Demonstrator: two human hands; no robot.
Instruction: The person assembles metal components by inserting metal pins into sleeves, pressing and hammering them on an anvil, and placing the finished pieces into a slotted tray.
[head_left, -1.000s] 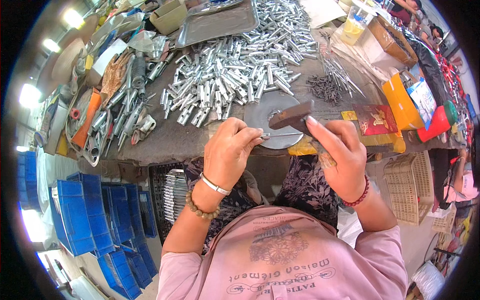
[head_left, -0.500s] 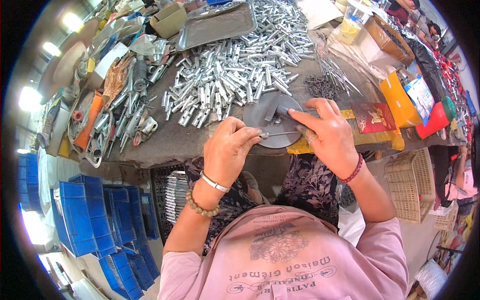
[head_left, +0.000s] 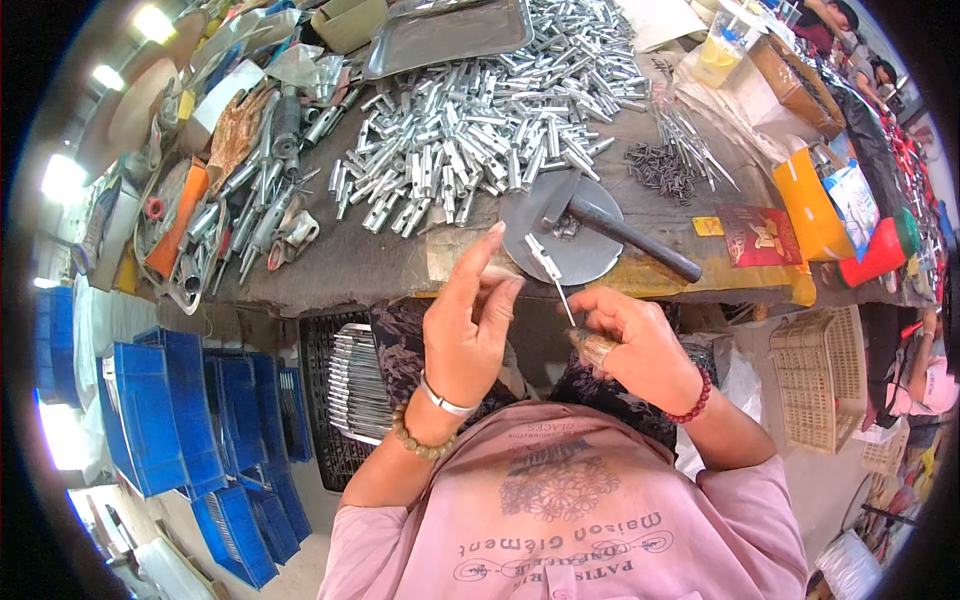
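A worker holds a thin metal pin (head_left: 553,280) up at the near edge of a cluttered workbench (head_left: 380,265).

The right hand (head_left: 635,345) pinches the pin's lower end between closed fingertips, so the pin rises up and left from them, its pale head just right of the left hand's (head_left: 470,325) raised fingers, which stand open and apart from it. Beyond, a hammer (head_left: 610,225) lies across a round metal plate (head_left: 560,240); a heap of silvery tube parts (head_left: 480,140) spreads farther back.

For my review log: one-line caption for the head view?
Right hand pinches a thin metal pin beside the open left hand, hammer resting on the bench.
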